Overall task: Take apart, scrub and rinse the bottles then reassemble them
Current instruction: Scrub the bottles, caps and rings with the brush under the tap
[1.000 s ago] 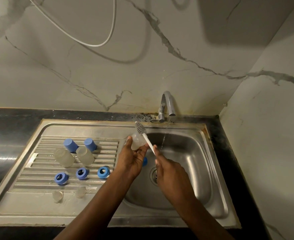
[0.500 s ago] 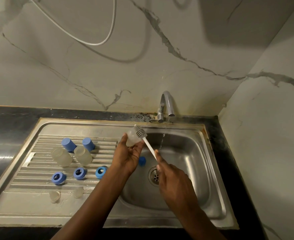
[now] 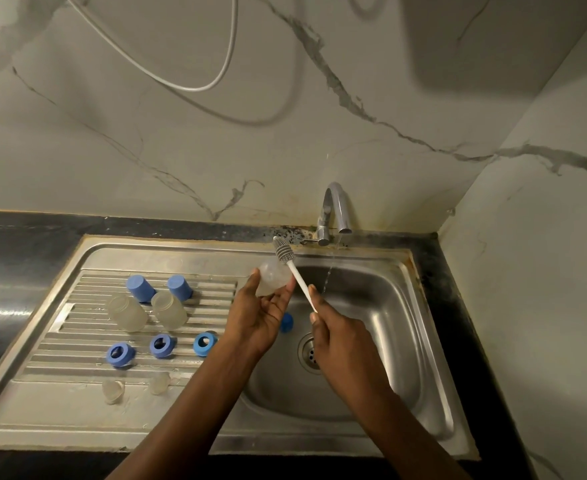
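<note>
Translucent bottle (image 3: 272,279) cupped in curled left hand (image 3: 260,318) | right hand (image 3: 334,337) clamped on white brush (image 3: 297,277) handle

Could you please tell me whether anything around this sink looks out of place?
One blue part lies down in the sink basin near the drain, partly behind the left hand, while the other blue parts sit in rows on the drainboard. The tap also runs with nothing under its stream.
</note>
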Demonstrator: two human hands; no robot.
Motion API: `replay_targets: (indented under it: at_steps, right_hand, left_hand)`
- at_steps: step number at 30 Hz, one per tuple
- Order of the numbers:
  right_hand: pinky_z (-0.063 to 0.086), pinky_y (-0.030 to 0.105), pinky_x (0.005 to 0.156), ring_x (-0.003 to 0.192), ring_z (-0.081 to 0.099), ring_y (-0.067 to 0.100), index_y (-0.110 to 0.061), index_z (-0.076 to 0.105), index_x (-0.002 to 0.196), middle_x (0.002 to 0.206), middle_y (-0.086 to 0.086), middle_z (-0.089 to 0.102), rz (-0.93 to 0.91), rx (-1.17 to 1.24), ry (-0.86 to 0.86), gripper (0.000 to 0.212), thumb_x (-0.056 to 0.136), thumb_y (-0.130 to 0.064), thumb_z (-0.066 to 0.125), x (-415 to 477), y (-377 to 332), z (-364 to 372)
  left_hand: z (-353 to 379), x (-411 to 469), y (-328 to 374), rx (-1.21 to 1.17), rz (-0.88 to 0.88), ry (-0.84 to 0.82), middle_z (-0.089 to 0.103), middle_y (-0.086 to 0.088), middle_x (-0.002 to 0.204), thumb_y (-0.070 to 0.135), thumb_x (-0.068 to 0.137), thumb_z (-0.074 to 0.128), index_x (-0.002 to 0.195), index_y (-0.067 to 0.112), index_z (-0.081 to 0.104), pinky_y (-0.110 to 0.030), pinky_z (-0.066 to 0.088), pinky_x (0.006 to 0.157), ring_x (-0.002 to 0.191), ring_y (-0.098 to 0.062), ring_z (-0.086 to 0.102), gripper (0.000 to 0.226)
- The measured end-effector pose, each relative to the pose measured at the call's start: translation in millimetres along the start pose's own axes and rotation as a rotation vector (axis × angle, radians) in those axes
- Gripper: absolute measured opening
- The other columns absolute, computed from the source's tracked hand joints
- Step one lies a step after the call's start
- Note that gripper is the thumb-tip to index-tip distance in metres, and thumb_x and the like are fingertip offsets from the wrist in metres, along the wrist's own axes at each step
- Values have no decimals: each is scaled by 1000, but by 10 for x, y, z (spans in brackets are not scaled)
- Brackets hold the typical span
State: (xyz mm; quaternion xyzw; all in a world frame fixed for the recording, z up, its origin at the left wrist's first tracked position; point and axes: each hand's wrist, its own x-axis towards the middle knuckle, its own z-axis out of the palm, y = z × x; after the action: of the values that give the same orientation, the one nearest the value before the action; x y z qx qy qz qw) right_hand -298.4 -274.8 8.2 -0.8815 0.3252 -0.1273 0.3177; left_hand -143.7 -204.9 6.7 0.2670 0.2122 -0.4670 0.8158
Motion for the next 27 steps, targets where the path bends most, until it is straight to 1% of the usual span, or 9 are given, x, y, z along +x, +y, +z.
replay_targets:
  at_steps: [4, 7, 11, 13, 16, 18, 20, 24, 27]
  right_hand:
    - [46, 29, 55, 57, 56, 8, -53, 26, 158, 65, -11, 51, -8, 39, 0, 55, 110, -36, 45, -6, -19, 13]
    - [41, 25, 58, 61, 54, 7, -58, 25, 156, 67, -11, 50, -2, 49, -18, 54, 110, -38, 44, -144, -13, 63]
    - [45, 28, 61, 68, 60, 11, -65, 20, 154, 76, -9, 57, -9, 75, -27, 54, 109, -43, 41, -345, 54, 104]
    - [42, 24, 60, 65, 57, 8, -64, 22, 154, 75, -9, 55, -11, 86, -25, 54, 110, -42, 42, -359, 62, 107]
    - [40, 16, 57, 60, 57, 5, -61, 29, 152, 67, -12, 55, 3, 164, -2, 51, 110, -37, 46, -292, 12, 56]
    - [39, 13, 55, 58, 56, 0, -57, 31, 151, 60, -22, 57, 7, 216, -6, 51, 110, -34, 49, -235, -18, 33]
    - [39, 12, 56, 57, 56, -3, -52, 33, 153, 61, -34, 55, 0, 236, -12, 51, 109, -31, 50, -191, -58, 27]
    - [39, 15, 60, 57, 54, -1, -51, 43, 151, 63, -32, 56, 16, 312, -2, 48, 108, -32, 53, -85, -82, 26]
    - [39, 11, 65, 63, 54, -8, -46, 48, 150, 68, -29, 55, 32, 392, -4, 45, 108, -33, 55, 21, -66, 44]
  left_hand:
    - [16, 18, 62, -27, 16, -6, 70, -35, 123, 32, 108, 58, 143, -3, 48, -46, 62, 89, 114, -40, 72, 51]
    - [-4, 60, 164, -21, 58, 11, 70, -34, 125, 33, 108, 58, 145, -4, 49, -44, 63, 88, 116, -40, 71, 53]
    - [-49, 75, 249, 1, 41, 19, 69, -31, 130, 37, 107, 58, 147, -4, 47, -44, 59, 96, 122, -37, 70, 58]
    - [-75, 69, 237, 4, 29, 9, 69, -31, 131, 38, 107, 58, 148, -4, 46, -42, 56, 101, 124, -36, 69, 60]
    - [-46, 20, 153, -13, 19, -36, 68, -32, 131, 37, 107, 57, 146, -5, 46, -42, 60, 96, 117, -38, 73, 59]
    - [-19, -3, 113, -47, 17, -64, 67, -34, 130, 35, 108, 57, 146, -7, 46, -42, 62, 91, 108, -39, 76, 58]
    - [5, -8, 118, -71, 15, -89, 68, -34, 130, 35, 108, 56, 146, -8, 46, -42, 63, 91, 104, -39, 77, 58]
    - [38, -20, 148, -65, -4, -123, 68, -34, 130, 35, 109, 54, 146, -8, 48, -44, 59, 95, 106, -39, 77, 57]
    - [21, -46, 101, -51, -28, -133, 67, -33, 133, 34, 109, 54, 148, -5, 46, -43, 60, 96, 108, -38, 76, 56]
